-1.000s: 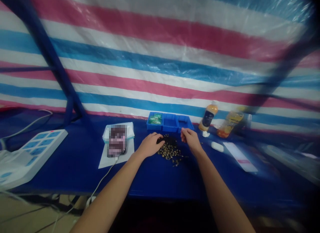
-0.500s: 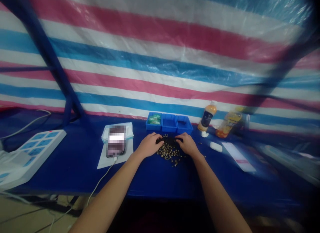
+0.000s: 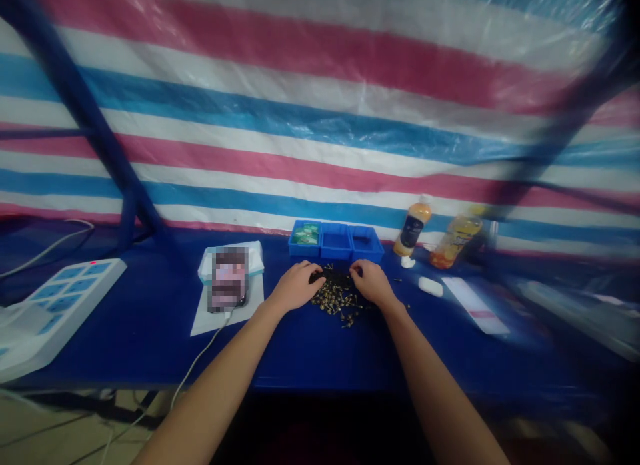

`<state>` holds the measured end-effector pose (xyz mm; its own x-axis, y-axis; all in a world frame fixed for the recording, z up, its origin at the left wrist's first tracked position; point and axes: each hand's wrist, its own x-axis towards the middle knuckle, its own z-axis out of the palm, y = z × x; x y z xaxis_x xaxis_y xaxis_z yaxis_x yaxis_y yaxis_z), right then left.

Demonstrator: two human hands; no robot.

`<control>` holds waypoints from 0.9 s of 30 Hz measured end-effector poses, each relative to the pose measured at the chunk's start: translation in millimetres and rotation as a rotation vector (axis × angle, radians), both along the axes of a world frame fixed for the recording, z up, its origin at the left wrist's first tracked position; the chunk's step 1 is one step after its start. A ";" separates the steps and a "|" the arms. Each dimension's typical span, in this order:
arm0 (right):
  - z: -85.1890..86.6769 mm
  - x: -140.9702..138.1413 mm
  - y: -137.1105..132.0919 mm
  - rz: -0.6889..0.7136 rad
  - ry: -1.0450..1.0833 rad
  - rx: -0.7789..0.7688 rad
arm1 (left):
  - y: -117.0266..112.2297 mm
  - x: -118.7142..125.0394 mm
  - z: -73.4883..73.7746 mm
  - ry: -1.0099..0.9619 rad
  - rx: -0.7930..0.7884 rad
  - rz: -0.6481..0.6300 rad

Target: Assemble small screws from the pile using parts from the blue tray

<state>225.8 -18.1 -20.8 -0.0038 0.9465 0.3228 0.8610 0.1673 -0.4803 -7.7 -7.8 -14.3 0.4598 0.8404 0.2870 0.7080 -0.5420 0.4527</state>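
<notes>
A heap of small brass-coloured and black parts point(image 3: 336, 297) lies on the blue table point(image 3: 320, 352). My left hand point(image 3: 296, 285) rests on the heap's left side with its fingers curled into the pieces. On the right side my right hand point(image 3: 369, 281) has its fingertips pinched among the parts. What either hand holds is too small to make out. Just behind the heap stands a row of three blue bins point(image 3: 336, 240); the left bin holds green items.
A phone on white paper point(image 3: 227, 285) with a cable lies left of the hands. A white power strip point(image 3: 45, 305) sits far left. Two orange bottles point(image 3: 413, 228) and a white flat object point(image 3: 475, 297) are at the right. A striped tarp hangs behind.
My right hand came down from above the heap's right edge onto the parts. The left hand stayed on the heap. The view shifted slightly.
</notes>
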 end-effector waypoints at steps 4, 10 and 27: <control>2.5 2.7 3.1 -0.035 0.261 -0.031 | 0.5 0.2 -0.1 0.011 0.007 0.006; -0.6 9.3 5.2 -0.031 0.202 -0.031 | -0.2 0.2 -0.1 0.010 -0.001 0.012; -12.9 12.1 7.7 0.101 -0.075 -0.024 | -0.6 -0.7 -1.3 -0.004 0.002 0.009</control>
